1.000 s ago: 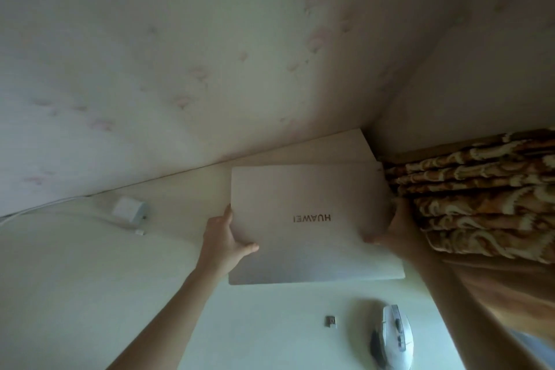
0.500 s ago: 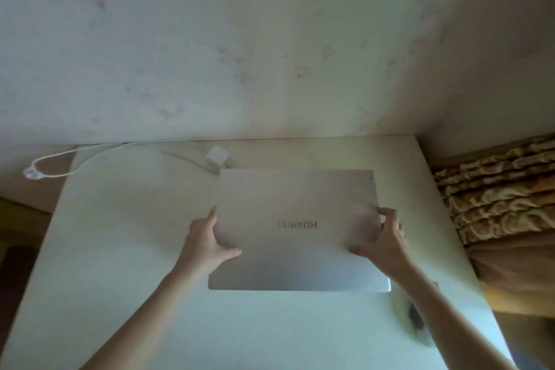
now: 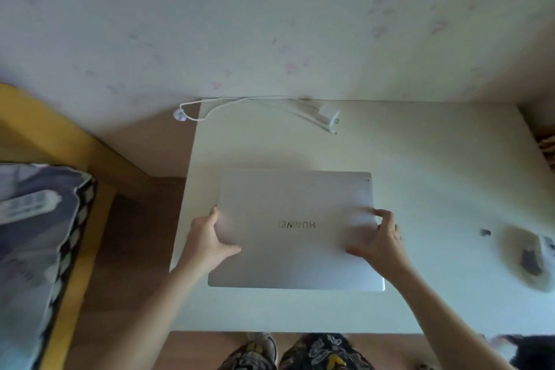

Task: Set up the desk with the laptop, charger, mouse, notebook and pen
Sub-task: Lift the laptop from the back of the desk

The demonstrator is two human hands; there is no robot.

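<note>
A closed silver laptop (image 3: 295, 219) lies flat on the white desk (image 3: 420, 165), its logo upside down to me. My left hand (image 3: 210, 239) grips its left edge and my right hand (image 3: 380, 242) grips its right edge, thumbs on the lid. A white charger (image 3: 329, 117) with its cable (image 3: 228, 105) rests at the desk's back edge near the wall. A white and grey mouse (image 3: 534, 255), blurred, sits at the far right, with a small dark dongle (image 3: 485, 232) to its left. No notebook or pen is in view.
A yellow-framed bed with a patterned pillow (image 3: 36, 243) stands to the left of the desk. The wall runs behind the desk. Wooden floor shows between bed and desk. My patterned trousers (image 3: 300, 351) appear below the front edge. A dark object (image 3: 528, 351) sits at the bottom right.
The view has swung left and down, so the bed now shows and the curtain is almost out of view. The laptop, held in both hands, has come down and nearer to the desk's front.
</note>
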